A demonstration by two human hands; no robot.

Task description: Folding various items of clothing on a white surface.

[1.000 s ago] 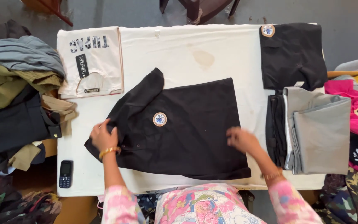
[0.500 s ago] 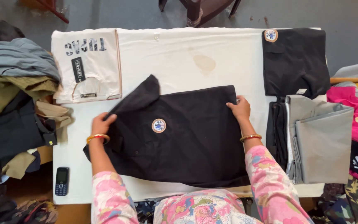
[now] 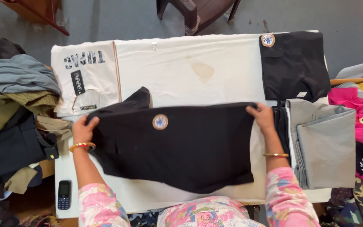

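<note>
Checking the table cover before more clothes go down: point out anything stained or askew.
A brownish stain marks the white table cover above the black shirt. The shirt's sleeve sticks up crookedly at its left corner.

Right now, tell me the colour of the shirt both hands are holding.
Black, with a small round blue-and-white badge on the shirt; the head view shows it.

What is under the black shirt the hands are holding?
Under the black shirt you can see the white cloth that covers the table, showing all around it. Whatever lies right beneath the shirt is hidden.
</note>
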